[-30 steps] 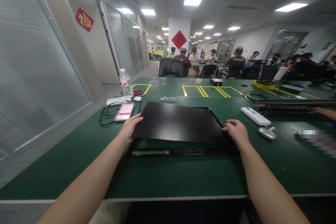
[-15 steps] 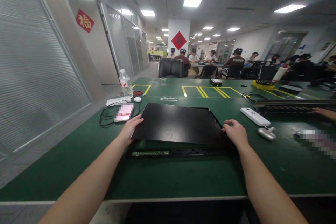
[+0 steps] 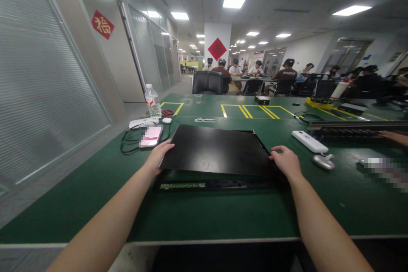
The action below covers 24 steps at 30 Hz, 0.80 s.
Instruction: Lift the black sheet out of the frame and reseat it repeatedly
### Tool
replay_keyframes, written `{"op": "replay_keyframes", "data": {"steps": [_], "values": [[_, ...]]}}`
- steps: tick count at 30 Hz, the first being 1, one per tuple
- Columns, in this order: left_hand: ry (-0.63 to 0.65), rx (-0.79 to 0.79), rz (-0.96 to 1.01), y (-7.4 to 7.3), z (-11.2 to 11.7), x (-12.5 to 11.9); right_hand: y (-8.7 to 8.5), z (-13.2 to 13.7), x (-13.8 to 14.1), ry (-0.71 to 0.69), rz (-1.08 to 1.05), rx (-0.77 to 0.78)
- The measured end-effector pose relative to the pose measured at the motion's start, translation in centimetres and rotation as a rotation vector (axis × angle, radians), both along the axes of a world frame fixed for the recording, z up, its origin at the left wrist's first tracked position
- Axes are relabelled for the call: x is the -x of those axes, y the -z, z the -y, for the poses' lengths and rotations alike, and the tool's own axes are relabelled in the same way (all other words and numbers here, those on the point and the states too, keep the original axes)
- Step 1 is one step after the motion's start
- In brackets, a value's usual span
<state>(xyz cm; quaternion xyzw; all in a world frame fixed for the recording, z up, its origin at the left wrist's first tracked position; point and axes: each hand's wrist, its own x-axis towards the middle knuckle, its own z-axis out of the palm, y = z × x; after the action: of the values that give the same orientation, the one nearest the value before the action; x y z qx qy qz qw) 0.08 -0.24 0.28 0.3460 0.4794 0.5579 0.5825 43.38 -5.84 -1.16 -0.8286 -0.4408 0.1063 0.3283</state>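
A thin, flat black screen panel (image 3: 213, 148) is tilted over the green table, its near edge raised. My left hand (image 3: 157, 156) is closed on its left edge, fingertips on top. At the opposite edge my right hand (image 3: 285, 160) is closed, thumb and forefinger pinching the rim; its other fingers are partly hidden. Beneath the panel lies a black frame (image 3: 236, 185), of which the near strip and part of the right side show. A green circuit board (image 3: 182, 186) runs along the left part of that strip.
Left of the panel are a phone (image 3: 151, 136), cables, a white power strip (image 3: 143, 122), a water bottle (image 3: 153, 101) and red-handled scissors (image 3: 167, 113). To the right lie a white power bank (image 3: 310, 141) and a silver case (image 3: 324, 161). Another person's hand (image 3: 395, 137) touches a long black unit (image 3: 357, 129).
Almost nothing differs. Both my hands keep their places at the panel's sides, and the other person's hand at the right has shifted slightly.
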Motion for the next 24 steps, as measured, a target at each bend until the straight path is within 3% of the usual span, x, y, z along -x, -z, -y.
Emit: {"op": "replay_keyframes", "data": {"steps": [12,24], "values": [[-0.021,0.029,-0.012,-0.50,0.38,-0.50,0.45,-0.15,-0.32,-0.012,0.041,-0.020],[-0.033,0.038,-0.003,-0.04,0.04,-0.22,-0.03,0.05,0.03,-0.006,-0.007,-0.001]]}}
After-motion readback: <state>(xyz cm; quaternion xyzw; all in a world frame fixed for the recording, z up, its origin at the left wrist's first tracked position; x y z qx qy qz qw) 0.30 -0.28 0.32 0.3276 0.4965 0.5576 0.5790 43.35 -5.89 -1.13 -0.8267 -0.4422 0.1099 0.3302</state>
